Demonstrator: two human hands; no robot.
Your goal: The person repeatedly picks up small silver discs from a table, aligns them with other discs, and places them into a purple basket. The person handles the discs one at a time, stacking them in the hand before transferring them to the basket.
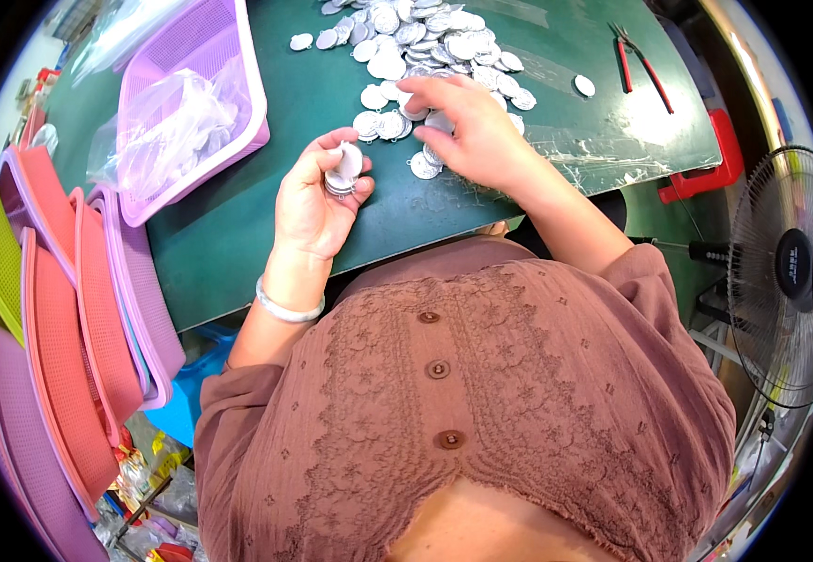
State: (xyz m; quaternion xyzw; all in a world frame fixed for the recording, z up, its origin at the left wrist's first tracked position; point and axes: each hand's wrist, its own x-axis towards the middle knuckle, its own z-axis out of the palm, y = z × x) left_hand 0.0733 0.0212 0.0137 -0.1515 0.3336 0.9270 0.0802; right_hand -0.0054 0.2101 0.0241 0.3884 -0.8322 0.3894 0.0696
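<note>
A small stack of round silver medallions (pixel 343 170), each with a tiny loop at its rim, is held between the thumb and fingers of my left hand (pixel 315 201). My right hand (pixel 472 131) reaches over the near end of a big pile of the same medallions (pixel 425 37), thumb and fingers apart. Its fingertips are over or touching some discs; nothing shows gripped in them. Several loose medallions (pixel 380 125) lie on the green table between my two hands.
A lilac plastic basket (pixel 258 112) with clear plastic bags stands at the left. Red-handled pliers (pixel 626 66) and a single medallion (pixel 584 86) lie at the right. Nested coloured baskets (pixel 78 309) fill the left side. A standing fan (pixel 793 272) is at far right.
</note>
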